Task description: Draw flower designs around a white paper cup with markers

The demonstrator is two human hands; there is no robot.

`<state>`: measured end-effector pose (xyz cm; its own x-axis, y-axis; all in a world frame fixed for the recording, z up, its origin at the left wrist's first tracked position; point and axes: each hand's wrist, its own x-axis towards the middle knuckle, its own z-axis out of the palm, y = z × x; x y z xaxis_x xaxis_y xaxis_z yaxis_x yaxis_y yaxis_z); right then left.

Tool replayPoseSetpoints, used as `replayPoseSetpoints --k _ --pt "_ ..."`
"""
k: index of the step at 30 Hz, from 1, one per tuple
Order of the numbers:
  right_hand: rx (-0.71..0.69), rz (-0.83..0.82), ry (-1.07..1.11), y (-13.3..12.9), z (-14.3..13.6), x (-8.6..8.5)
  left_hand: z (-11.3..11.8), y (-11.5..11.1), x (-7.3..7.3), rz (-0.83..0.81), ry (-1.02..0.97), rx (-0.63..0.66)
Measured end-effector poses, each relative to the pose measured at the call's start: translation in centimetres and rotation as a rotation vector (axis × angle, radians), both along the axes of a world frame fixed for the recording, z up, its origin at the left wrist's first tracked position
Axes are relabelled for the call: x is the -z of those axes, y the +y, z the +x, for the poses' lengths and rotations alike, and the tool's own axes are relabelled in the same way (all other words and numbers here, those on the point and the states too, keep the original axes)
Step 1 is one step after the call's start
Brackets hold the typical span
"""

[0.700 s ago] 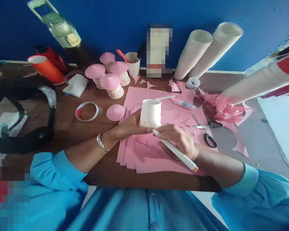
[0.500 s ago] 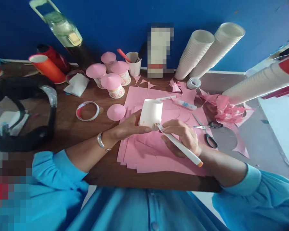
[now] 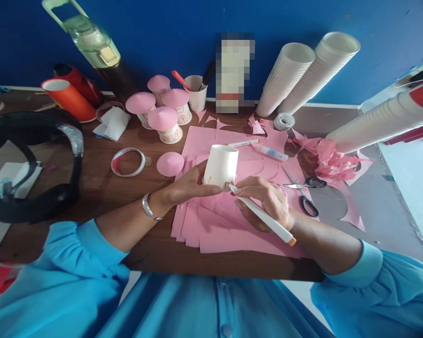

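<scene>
A white paper cup (image 3: 222,164) is gripped by my left hand (image 3: 192,183), its closed base facing up and small yellow-orange marks near its lower edge. My right hand (image 3: 264,202) pinches a white marker (image 3: 264,217) with an orange end, its tip touching the cup near those marks. Below both hands lie stacked pink paper sheets (image 3: 218,237). To the left sits a loose pink paper cone (image 3: 170,164). Further back stand several decorated cups with pink cone tops (image 3: 163,119).
Scissors (image 3: 308,205), a glue stick (image 3: 273,152) and another marker (image 3: 244,142) lie around the paper. A tape roll (image 3: 128,162) is at left, near black headgear (image 3: 70,180). Tall cup stacks (image 3: 285,77) and crumpled pink paper (image 3: 334,157) are at the right; a bottle (image 3: 96,44) stands behind.
The marker tip has shifted slightly left and down along the cup's edge, with my right hand moving a little. My left hand holds the cup in nearly the same place.
</scene>
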<state>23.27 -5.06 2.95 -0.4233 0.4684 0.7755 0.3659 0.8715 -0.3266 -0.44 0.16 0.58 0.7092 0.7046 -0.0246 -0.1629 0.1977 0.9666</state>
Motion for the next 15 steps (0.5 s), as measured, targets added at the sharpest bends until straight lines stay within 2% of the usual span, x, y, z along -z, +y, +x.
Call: replayPoseSetpoints --k 15 --pt "-0.006 0.015 -0.021 0.05 0.06 -0.06 -0.07 0.02 0.26 -0.007 0.024 0.002"
